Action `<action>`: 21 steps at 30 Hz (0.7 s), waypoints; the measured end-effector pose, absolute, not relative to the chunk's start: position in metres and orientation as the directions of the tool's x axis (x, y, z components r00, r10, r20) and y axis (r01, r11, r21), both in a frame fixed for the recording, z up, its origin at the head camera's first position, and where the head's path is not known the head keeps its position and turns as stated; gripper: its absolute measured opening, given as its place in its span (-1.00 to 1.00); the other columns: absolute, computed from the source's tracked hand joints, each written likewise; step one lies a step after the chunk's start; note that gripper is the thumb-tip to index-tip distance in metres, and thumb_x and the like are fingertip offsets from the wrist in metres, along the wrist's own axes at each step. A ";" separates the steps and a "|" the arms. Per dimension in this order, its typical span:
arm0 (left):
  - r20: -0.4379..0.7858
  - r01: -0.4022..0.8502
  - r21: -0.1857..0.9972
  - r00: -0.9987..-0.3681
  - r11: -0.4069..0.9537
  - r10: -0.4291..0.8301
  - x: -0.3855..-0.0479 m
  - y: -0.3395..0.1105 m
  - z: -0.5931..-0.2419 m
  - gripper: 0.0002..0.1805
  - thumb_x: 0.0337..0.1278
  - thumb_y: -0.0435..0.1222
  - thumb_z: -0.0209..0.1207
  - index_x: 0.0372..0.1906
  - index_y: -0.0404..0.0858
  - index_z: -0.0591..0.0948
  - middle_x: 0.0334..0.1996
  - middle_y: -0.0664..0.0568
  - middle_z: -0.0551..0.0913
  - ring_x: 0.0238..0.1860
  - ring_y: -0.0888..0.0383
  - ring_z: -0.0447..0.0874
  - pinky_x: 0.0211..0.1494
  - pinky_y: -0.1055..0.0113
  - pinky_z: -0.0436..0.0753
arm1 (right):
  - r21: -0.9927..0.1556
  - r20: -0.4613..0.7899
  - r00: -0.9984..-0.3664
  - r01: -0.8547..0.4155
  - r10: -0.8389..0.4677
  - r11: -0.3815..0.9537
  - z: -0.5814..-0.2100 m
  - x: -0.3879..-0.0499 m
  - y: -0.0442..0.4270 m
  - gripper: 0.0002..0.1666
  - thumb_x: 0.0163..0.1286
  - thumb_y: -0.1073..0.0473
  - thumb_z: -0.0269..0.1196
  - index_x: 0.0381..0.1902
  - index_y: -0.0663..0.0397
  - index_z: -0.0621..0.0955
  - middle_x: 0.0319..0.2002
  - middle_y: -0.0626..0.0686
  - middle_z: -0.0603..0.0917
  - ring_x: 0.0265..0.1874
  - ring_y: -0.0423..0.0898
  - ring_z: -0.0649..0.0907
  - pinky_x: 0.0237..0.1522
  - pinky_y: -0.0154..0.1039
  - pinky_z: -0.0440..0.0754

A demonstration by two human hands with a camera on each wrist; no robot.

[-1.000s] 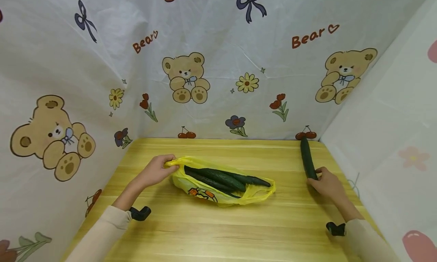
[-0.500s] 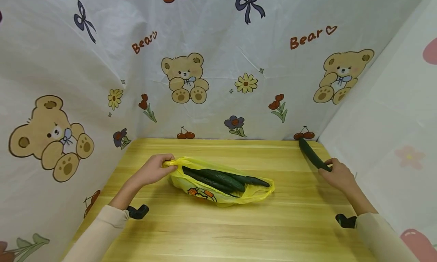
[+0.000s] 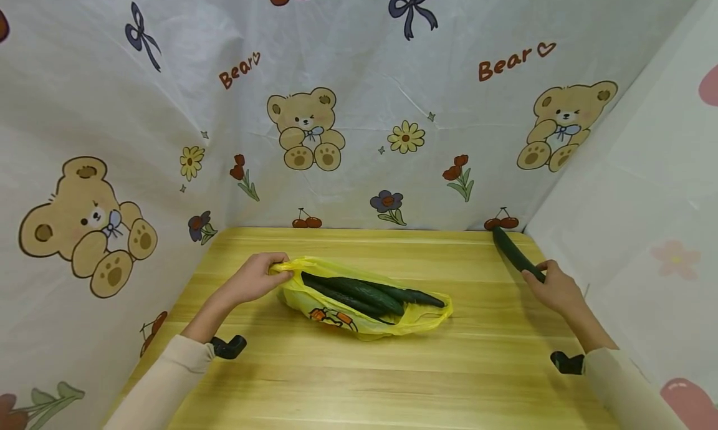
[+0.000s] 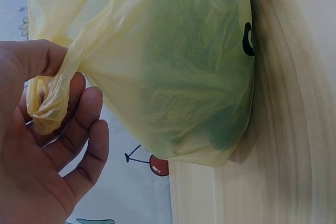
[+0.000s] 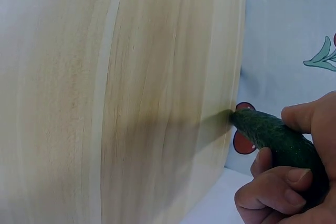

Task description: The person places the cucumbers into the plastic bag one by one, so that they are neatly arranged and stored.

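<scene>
My left hand [image 3: 262, 279] pinches the gathered edge of a yellow plastic bag [image 3: 429, 323] between thumb and fingers. The bag lies on its side with its mouth facing up and right. Several dark green cucumbers [image 3: 359, 295] lie inside it, and their green shows through the thin plastic [image 4: 184, 77] in the left wrist view. On the far right my right hand [image 3: 557, 288] grips a single cucumber [image 3: 512, 251] by its near end. Its far tip is at the table's back edge; in the right wrist view the fingers curl round the cucumber [image 5: 278, 142].
The wooden table [image 3: 359, 380] runs back to a white sheet [image 3: 359, 62] printed with bears and flowers. Another white sheet [image 3: 628, 218] closes off the right side. Dark wrist mounts [image 3: 229, 347] sit on both sleeves.
The right hand has moved right and slightly back, swinging the near end of its cucumber to the right, so it lies more slanted. The left hand and the bag stay in place.
</scene>
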State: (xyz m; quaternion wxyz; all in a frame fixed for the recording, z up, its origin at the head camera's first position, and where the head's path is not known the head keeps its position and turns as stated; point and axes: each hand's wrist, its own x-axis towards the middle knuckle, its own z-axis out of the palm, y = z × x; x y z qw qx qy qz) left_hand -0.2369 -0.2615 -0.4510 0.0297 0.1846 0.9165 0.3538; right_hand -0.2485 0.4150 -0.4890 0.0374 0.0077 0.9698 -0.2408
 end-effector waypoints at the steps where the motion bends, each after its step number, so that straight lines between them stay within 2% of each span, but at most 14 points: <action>1: 0.078 0.319 0.661 -0.929 0.679 0.361 -0.237 -0.261 -0.451 -0.82 0.52 -0.19 0.29 -0.30 -0.08 0.61 -0.53 0.12 0.35 -0.55 0.26 0.24 -0.31 0.28 0.37 | -0.468 -0.068 -0.998 0.029 -0.003 0.883 -0.491 -0.248 0.416 -0.09 0.75 -0.25 -0.12 0.42 0.62 0.21 -0.02 0.60 0.59 -0.25 0.31 0.71 -0.27 0.12 0.63; 5: 0.080 0.321 0.661 -0.929 0.678 0.361 -0.238 -0.261 -0.452 -0.84 0.53 -0.20 0.29 -0.28 -0.07 0.62 -0.51 0.11 0.39 -0.54 0.26 0.26 -0.31 0.29 0.38 | -0.474 -0.049 -0.999 0.027 0.004 0.880 -0.495 -0.250 0.420 -0.08 0.75 -0.27 -0.12 0.45 0.59 0.21 0.03 0.64 0.58 -0.22 0.36 0.70 -0.27 0.14 0.63; 9: 0.081 0.319 0.657 -0.930 0.683 0.358 -0.238 -0.259 -0.454 -0.86 0.52 -0.19 0.29 -0.26 -0.06 0.63 -0.48 0.10 0.43 -0.50 0.24 0.31 -0.30 0.29 0.39 | -0.481 -0.036 -0.999 0.030 0.015 0.876 -0.498 -0.251 0.422 -0.08 0.75 -0.27 -0.13 0.48 0.57 0.19 0.04 0.66 0.58 -0.24 0.33 0.70 -0.31 0.09 0.62; 15: 0.098 0.327 0.659 -0.930 0.677 0.354 -0.238 -0.257 -0.455 -0.85 0.51 -0.17 0.30 -0.26 -0.07 0.63 -0.47 0.10 0.44 -0.46 0.20 0.35 -0.29 0.30 0.39 | -0.493 0.008 -1.000 0.021 0.029 0.870 -0.500 -0.250 0.421 -0.06 0.75 -0.27 -0.14 0.50 0.60 0.18 0.02 0.65 0.62 -0.28 0.28 0.72 -0.34 0.06 0.63; 21: 0.114 0.322 0.666 -0.935 0.672 0.334 -0.237 -0.257 -0.457 -0.87 0.49 -0.16 0.31 -0.24 -0.06 0.65 -0.44 0.09 0.51 -0.43 0.19 0.39 -0.29 0.29 0.40 | -0.496 0.067 -0.997 -0.006 0.032 0.869 -0.499 -0.247 0.417 -0.09 0.76 -0.26 -0.12 0.49 0.55 0.23 -0.09 0.55 0.68 -0.34 0.21 0.71 -0.36 0.03 0.60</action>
